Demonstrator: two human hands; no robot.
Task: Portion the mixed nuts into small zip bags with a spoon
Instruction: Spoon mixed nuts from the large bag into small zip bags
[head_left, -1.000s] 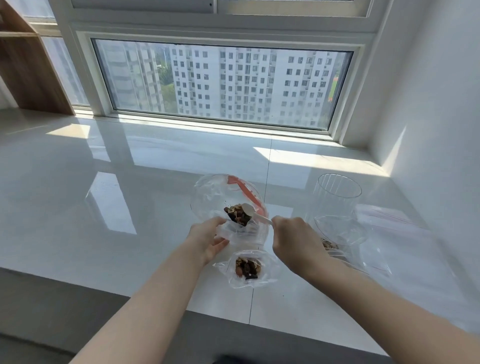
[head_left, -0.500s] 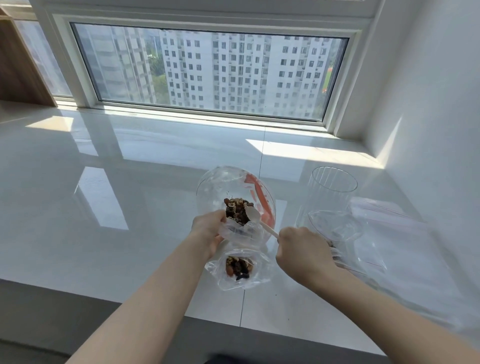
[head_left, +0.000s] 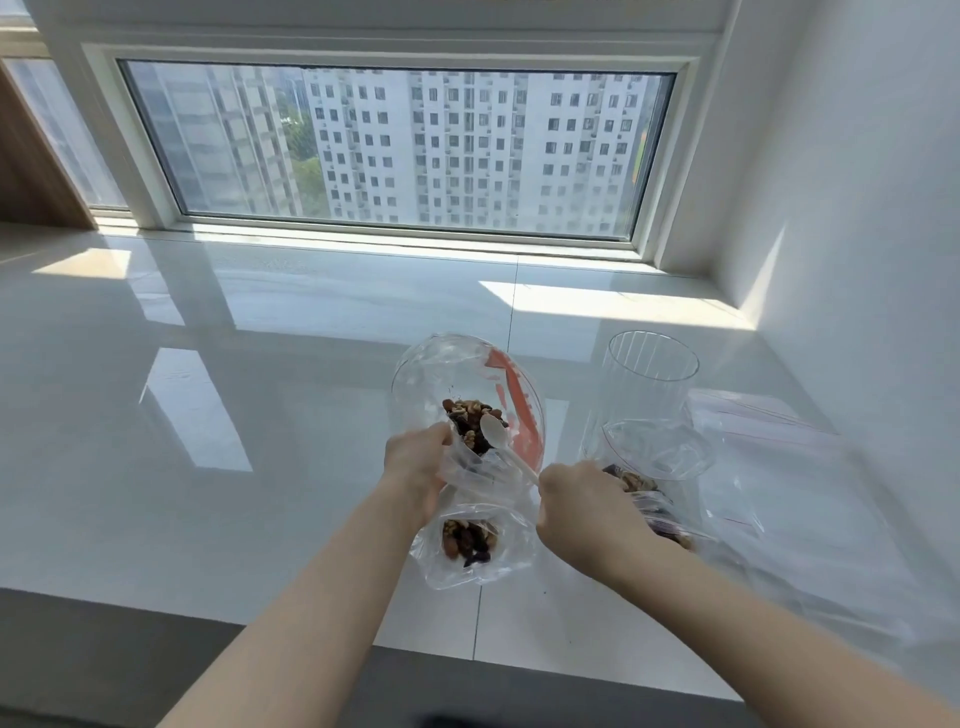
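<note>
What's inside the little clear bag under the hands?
The small clear zip bag holds a clump of brown and dark mixed nuts. Its top part is hidden behind the left hand and crumpled plastic, so anything there cannot be seen.

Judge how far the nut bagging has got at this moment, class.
Done: a small clear zip bag with nuts lies behind the right hand.

In hand: the left hand holds open another small bag, partly filled, while the right hand's grip carries a white plastic spoon over it.

Left: nuts remain in the large clear pouch; flat empty zip bags lie at the right.
</note>
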